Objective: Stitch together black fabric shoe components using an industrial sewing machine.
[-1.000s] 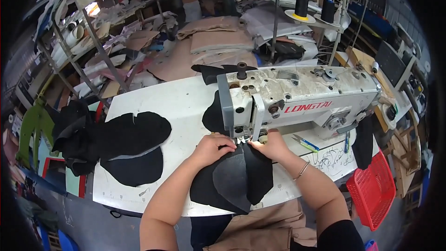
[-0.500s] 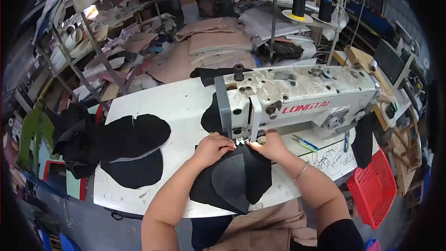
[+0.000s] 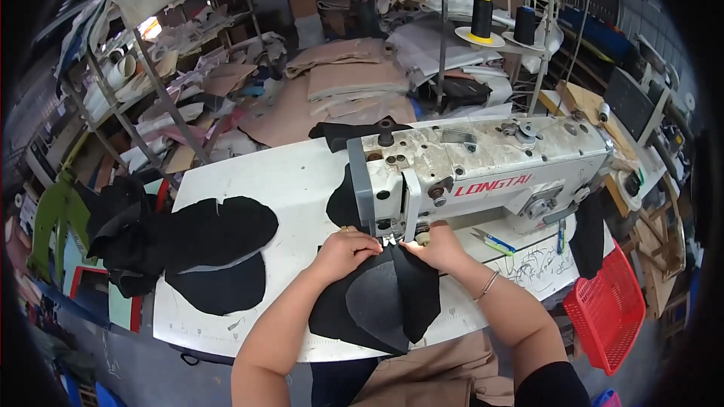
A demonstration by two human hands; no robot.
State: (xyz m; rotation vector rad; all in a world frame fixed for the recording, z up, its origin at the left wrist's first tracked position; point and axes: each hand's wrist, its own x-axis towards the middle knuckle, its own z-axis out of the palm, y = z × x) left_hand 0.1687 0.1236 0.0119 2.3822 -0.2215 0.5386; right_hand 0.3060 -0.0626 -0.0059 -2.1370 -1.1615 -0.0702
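Observation:
A black fabric piece (image 3: 375, 298) with a greyer panel in its middle lies under the head of a white sewing machine (image 3: 483, 166). Just left of the presser foot (image 3: 390, 240), my left hand (image 3: 345, 252) has its fingertips closed on the fabric's far edge. On the foot's other side, my right hand (image 3: 439, 250) grips the same fabric, its thumb near the foot and its other fingers partly hidden. The needle tip is too small to make out. Behind the machine's front end, another black piece (image 3: 343, 200) is partly covered.
Black cut pieces (image 3: 219, 237) lie stacked on the left of the white table (image 3: 302, 169). Small thread snips (image 3: 498, 243) rest right of my right hand. A red plastic basket (image 3: 607, 305) stands off the table's right edge. Thread cones (image 3: 481, 19) stand behind the machine.
The view has shifted slightly, and the table and machine sit a little lower in the picture. Both hands stay at the presser foot on the black fabric, with hardly any movement.

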